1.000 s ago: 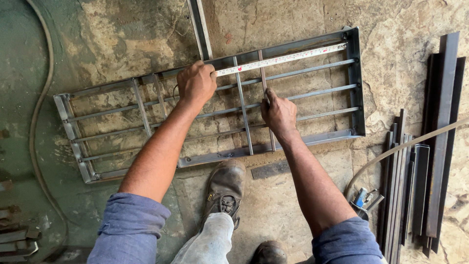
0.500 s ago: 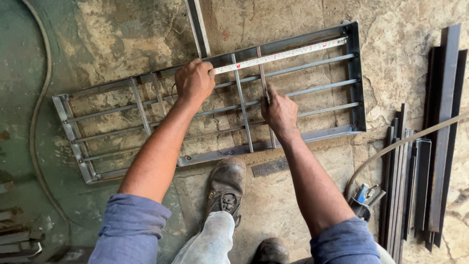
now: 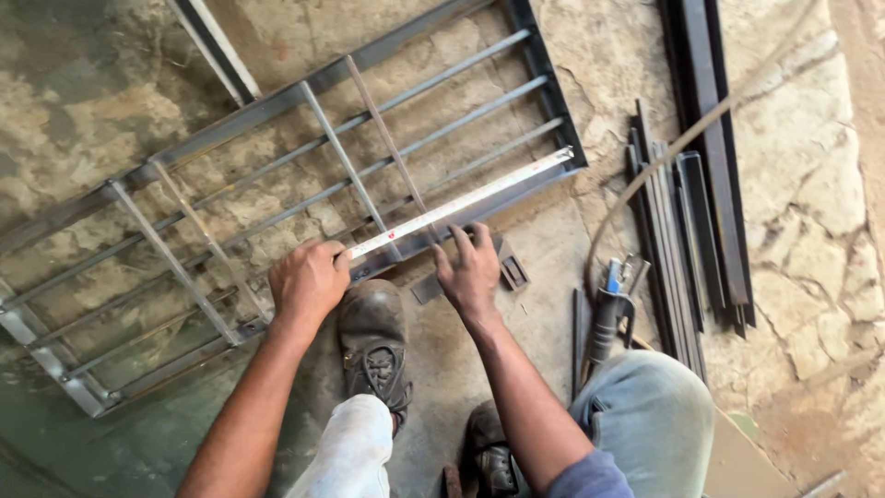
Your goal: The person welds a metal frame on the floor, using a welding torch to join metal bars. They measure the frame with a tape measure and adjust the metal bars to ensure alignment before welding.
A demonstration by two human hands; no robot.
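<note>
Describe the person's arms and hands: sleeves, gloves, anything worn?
Both hands are bare: no gloves, rings or watch show on the left hand or the right hand. The forearms are uncovered as far as the frame shows. Only the right arm shows a sleeve, blue-grey cloth at the bottom edge of the view; the left arm leaves the frame before any sleeve appears.

Packages, labels, signs, screens: none before you; only bare metal, tools and stone floor are in view.

We find a metalworking workshop. A welded steel grille (image 3: 304, 175) lies on the rough concrete floor (image 3: 811, 231). Cut steel bars (image 3: 682, 221) are stacked beside it.
</note>
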